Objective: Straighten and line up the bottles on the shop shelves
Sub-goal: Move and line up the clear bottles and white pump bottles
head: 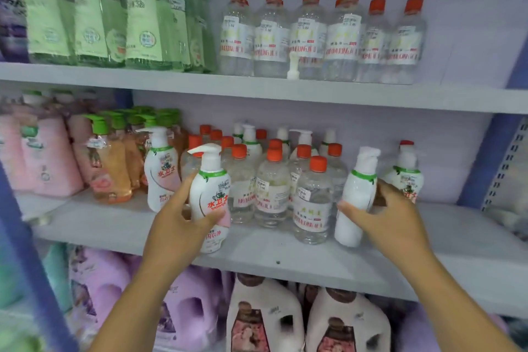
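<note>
On the middle shelf (285, 254), my left hand (177, 226) grips a white pump bottle with red lettering (211, 194), its label facing me, near the shelf's front edge. My right hand (391, 214) grips a second white pump bottle (357, 197), which leans slightly and shows its plain back. Between the two stand several clear bottles with orange caps (311, 200), loosely bunched. Another white pump bottle (160, 174) stands to the left, and one more (405, 174) sits behind my right hand.
Orange-liquid bottles with green caps (111, 168) and pink bottles (51, 160) fill the shelf's left side. The top shelf carries green-labelled bottles (94, 20) and a row of clear orange-capped bottles (311, 37). Large jugs (263, 320) stand below. A blue upright (485, 163) bounds the right.
</note>
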Demonstrator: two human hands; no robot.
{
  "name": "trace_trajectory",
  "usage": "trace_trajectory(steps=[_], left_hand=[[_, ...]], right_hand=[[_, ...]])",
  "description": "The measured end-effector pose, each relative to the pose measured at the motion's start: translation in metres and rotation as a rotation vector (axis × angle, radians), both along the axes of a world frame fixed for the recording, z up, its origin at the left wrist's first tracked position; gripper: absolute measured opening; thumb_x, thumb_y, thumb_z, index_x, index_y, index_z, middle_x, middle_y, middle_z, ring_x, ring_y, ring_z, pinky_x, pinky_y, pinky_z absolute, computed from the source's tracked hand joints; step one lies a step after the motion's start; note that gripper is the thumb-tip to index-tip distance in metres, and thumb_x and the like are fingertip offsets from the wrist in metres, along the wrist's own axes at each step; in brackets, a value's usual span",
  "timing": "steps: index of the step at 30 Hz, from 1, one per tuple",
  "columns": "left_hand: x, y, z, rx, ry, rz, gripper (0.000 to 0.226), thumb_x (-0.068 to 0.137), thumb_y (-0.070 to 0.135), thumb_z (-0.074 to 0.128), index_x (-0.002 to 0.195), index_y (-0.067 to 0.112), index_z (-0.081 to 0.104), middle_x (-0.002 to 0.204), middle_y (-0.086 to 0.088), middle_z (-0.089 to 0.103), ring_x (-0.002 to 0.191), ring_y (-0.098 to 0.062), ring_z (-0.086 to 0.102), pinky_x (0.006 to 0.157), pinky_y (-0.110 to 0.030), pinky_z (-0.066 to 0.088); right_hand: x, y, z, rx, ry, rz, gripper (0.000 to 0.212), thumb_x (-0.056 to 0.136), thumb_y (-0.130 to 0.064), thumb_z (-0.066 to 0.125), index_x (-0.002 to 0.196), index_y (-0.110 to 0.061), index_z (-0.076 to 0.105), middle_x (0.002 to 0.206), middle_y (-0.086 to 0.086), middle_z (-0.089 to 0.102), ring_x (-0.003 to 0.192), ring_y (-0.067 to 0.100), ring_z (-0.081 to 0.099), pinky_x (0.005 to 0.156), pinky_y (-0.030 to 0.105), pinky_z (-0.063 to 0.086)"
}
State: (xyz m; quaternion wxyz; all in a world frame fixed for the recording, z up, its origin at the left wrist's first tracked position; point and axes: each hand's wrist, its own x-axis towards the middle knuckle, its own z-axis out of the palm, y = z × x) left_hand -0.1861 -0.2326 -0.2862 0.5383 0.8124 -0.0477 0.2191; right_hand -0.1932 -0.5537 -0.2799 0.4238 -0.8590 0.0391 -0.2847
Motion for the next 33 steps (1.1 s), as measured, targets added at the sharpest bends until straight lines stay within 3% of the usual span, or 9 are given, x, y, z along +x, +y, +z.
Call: trace_trajectory(steps=[3,10,13,15,19,22,24,28,33], left_hand=[[0.016,0.015,-0.010,-0.036,0.046,0.086,0.063,0.083,0.029,0.081,0.129,0.058,0.050,0.097,0.022,0.071,0.087,-0.010,0.070,0.080,-0.042,0.059],[0.032,0.026,-0.025,-0.054,-0.041,0.073,0.073,0.085,0.023,0.079,0.129,0.066,0.039,0.113,0.021,0.064,0.098,-0.003,0.065,0.086,-0.042,0.057],[0.015,0.005,-0.031,0.000,-0.367,0.288,0.061,0.084,0.026,0.080,0.137,0.030,0.051,0.132,0.004,0.053,0.123,-0.015,0.052,0.108,-0.031,0.039],[0.009,-0.013,-0.028,-0.012,-0.532,0.220,0.043,0.087,0.027,0.078,0.124,0.021,0.058,0.124,0.008,0.057,0.119,-0.013,0.055,0.104,-0.021,0.038],[0.031,-0.056,-0.008,-0.013,-0.275,-0.142,0.046,0.088,0.037,0.074,0.130,0.030,0.057,0.125,0.017,0.058,0.119,-0.003,0.057,0.100,-0.025,0.049],[0.054,-0.086,0.004,0.112,-0.185,-0.092,0.066,0.090,0.041,0.073,0.147,0.030,0.043,0.137,0.016,0.051,0.128,-0.006,0.048,0.098,-0.024,0.044],[0.063,-0.102,0.009,0.275,-0.134,0.003,0.076,0.090,0.045,0.070,0.154,0.023,0.035,0.141,0.000,0.054,0.135,-0.020,0.044,0.094,-0.031,0.047],[0.075,-0.114,0.023,0.649,-0.015,0.195,0.070,0.093,0.058,0.058,0.144,0.012,0.046,0.135,-0.011,0.055,0.131,-0.031,0.041,0.091,-0.038,0.048],[0.072,-0.106,0.020,0.379,-0.055,0.035,0.060,0.080,0.055,0.077,0.129,0.023,0.063,0.123,-0.006,0.057,0.115,-0.026,0.055,0.088,-0.032,0.047]], right_hand=[[0.008,-0.003,-0.013,0.040,-0.003,-0.053,0.039,0.080,-0.035,0.083,0.113,-0.036,0.062,0.098,-0.027,0.064,0.091,-0.009,0.058,0.071,0.022,0.045],[0.015,-0.001,-0.027,0.026,-0.046,-0.149,0.053,0.087,-0.034,0.078,0.135,-0.027,0.056,0.120,-0.011,0.064,0.104,0.009,0.062,0.092,0.036,0.054],[0.001,0.011,-0.026,0.008,-0.201,-0.257,0.057,0.087,-0.030,0.077,0.139,-0.019,0.054,0.129,-0.003,0.054,0.102,0.009,0.057,0.090,0.023,0.047],[-0.006,0.025,-0.020,0.061,-0.310,-0.173,0.048,0.088,-0.024,0.076,0.132,-0.019,0.056,0.123,-0.005,0.057,0.097,0.004,0.061,0.081,0.012,0.047],[0.006,0.043,-0.010,0.177,-0.108,0.048,0.056,0.085,-0.039,0.077,0.134,-0.031,0.052,0.121,-0.016,0.061,0.105,-0.004,0.062,0.086,0.018,0.052],[0.023,0.053,-0.013,0.097,0.008,0.058,0.073,0.077,-0.054,0.079,0.140,-0.031,0.050,0.128,-0.017,0.060,0.110,-0.005,0.061,0.092,0.025,0.054],[0.032,0.058,-0.016,0.115,0.033,0.079,0.075,0.073,-0.052,0.082,0.138,-0.035,0.051,0.116,-0.019,0.067,0.102,-0.007,0.065,0.089,0.027,0.057],[0.036,0.065,-0.013,0.146,0.017,0.087,0.049,0.080,-0.027,0.085,0.113,-0.043,0.053,0.097,-0.018,0.069,0.083,-0.020,0.061,0.064,0.003,0.046],[0.016,0.055,-0.015,0.150,0.027,0.136,0.048,0.082,-0.035,0.082,0.120,-0.047,0.055,0.106,-0.026,0.070,0.094,-0.017,0.063,0.074,0.007,0.049]])
